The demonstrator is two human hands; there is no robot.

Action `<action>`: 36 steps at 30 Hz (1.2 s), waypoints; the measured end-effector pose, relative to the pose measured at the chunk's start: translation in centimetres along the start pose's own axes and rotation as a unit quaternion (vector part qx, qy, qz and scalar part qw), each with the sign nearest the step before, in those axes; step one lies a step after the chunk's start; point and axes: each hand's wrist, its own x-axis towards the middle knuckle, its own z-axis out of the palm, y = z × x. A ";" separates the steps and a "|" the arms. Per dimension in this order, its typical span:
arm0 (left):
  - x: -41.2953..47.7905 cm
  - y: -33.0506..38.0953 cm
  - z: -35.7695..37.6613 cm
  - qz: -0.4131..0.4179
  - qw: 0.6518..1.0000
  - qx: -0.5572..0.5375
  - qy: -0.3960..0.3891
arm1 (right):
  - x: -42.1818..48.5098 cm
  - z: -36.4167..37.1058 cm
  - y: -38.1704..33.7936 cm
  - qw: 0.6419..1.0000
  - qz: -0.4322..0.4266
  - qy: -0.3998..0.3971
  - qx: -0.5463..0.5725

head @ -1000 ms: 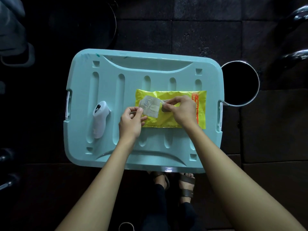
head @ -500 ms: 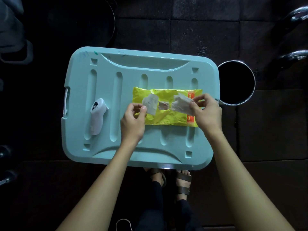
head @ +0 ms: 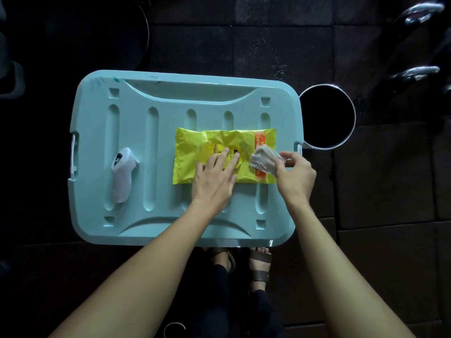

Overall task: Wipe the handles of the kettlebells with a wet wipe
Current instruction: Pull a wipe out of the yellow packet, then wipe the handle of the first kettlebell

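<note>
A yellow pack of wet wipes (head: 192,152) lies on the pale teal bin lid (head: 170,113). My left hand (head: 214,179) lies flat on the pack, its straight fingers pressing the label flap down. My right hand (head: 294,174) pinches a crumpled white wet wipe (head: 263,161) just over the pack's right end. Shiny metal handles (head: 415,73) show at the far right, with another handle (head: 423,9) in the top right corner; the dark bodies below them are hard to make out.
A white handheld controller (head: 122,176) lies on the lid's left side. A round dark bin with a metal rim (head: 352,118) stands against the lid's right edge. Black rubber floor tiles surround the lid. My sandalled feet (head: 261,264) are below its near edge.
My right hand has pulled the wipe out of the pack and carried it to the right. My left hand let go of the peeled flap and now presses it flat.
</note>
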 end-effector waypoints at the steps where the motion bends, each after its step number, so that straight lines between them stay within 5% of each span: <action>1: 0.1 0.1 0.0 -0.001 1.000 0.014 -0.010 | 0.0 0.0 0.0 1.000 0.000 -0.006 -0.003; 8: 0.2 0.2 -1.3 0.014 0.994 0.080 -0.077 | 0.9 0.1 -0.4 0.993 -0.020 -0.082 -0.086; 18: 2.1 3.6 -6.7 -0.003 0.978 0.162 -0.130 | 1.4 -6.8 0.9 0.980 0.058 -0.135 0.137; 24: 0.7 12.7 -12.5 -0.053 0.998 0.022 -0.021 | 4.3 -17.0 4.4 0.966 0.047 -0.161 0.196; 36: 9.6 37.3 -20.2 -0.001 0.984 -0.175 0.038 | 16.9 -40.4 11.9 0.981 0.022 -0.103 0.166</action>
